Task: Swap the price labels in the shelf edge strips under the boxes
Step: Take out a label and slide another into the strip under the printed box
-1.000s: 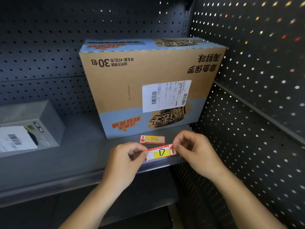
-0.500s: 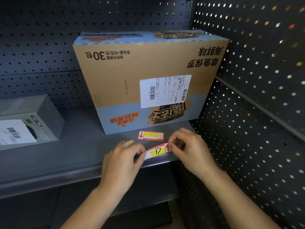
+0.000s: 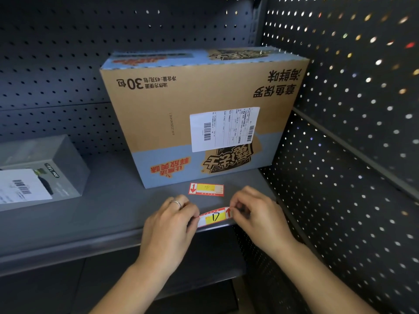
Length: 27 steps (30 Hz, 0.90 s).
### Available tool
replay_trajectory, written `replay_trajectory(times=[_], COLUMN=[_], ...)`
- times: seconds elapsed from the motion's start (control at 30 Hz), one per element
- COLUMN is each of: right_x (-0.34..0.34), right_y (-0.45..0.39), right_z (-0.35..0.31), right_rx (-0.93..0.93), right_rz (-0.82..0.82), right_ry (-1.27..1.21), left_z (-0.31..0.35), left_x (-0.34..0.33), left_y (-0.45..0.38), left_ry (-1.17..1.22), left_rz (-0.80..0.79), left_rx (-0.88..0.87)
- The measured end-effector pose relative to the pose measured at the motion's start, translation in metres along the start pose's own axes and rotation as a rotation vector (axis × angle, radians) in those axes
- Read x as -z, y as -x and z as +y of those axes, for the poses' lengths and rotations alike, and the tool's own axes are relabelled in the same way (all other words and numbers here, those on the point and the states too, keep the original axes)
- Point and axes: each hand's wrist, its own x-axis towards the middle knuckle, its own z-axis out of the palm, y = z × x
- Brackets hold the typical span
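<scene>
I see my left hand and right hand each pinching one end of a red-and-yellow price label marked "17", held at the front edge of the grey shelf. A second label lies flat on the shelf just beyond, in front of the upside-down cardboard box. A grey box sits at far left.

Red-bordered price label with yellow field and handwritten "17", slightly bowed, is held at both ends along the near shelf edge strip. A second label, red arrow at its left, is laid flat just beyond, near the upside-down cardboard box.
</scene>
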Motion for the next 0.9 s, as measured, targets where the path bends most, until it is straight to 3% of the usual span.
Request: replay_trajectory(times=[0.17, 0.4, 0.9], right_x=[0.01, -0.005, -0.009], right_y=[-0.003, 0.007, 0.015], right_z=[-0.003, 0.006, 0.011], right_rx=[0.0, -0.02, -0.036], right_rz=[0.082, -0.006, 0.008], right_ry=[-0.06, 0.034, 0.162], left_z=[0.003, 0.006, 0.011], left_x=[0.012, -0.001, -0.009], left_y=[-0.002, 0.004, 0.016], left_ry=[0.046, -0.002, -0.043], left_rz=[0.03, 0.007, 0.005], left_rx=[-0.023, -0.014, 0.008])
